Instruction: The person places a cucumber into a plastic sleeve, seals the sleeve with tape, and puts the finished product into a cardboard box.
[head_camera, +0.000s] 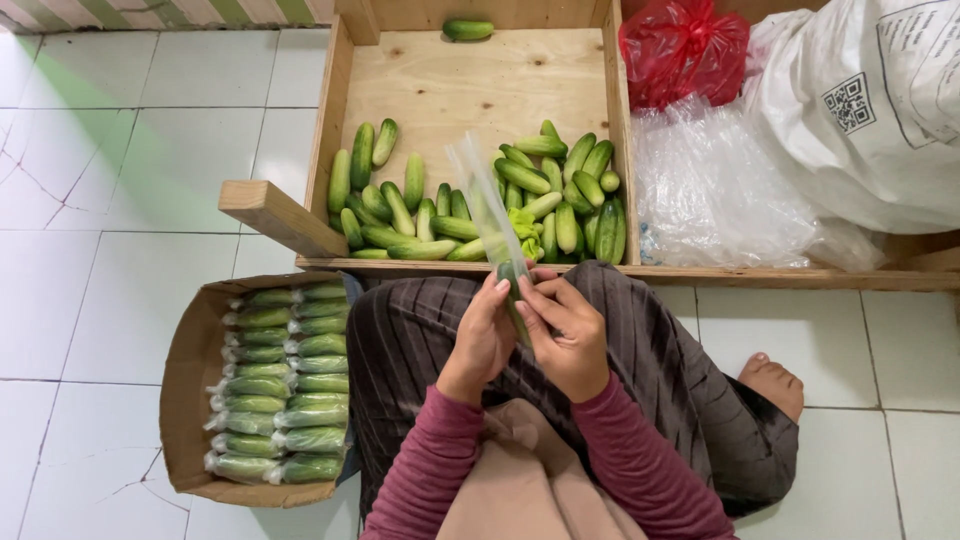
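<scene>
Both hands, left hand (484, 335) and right hand (568, 335), pinch a cucumber (513, 290) inside a clear plastic bag (485, 195). Loose cucumbers (470, 205) fill the wooden crate (480, 85) ahead.

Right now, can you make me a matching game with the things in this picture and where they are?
Things:
1. loose cucumbers
2. wrapped cucumbers
3. red bag
4. clear plastic sleeve

Places:
A. in the cardboard box on the floor
B. held between the left hand and right hand
C. piled in the wooden tray
D. at the top, beside the big white sack

Right pairs: 1-C, 2-A, 3-D, 4-B
</scene>
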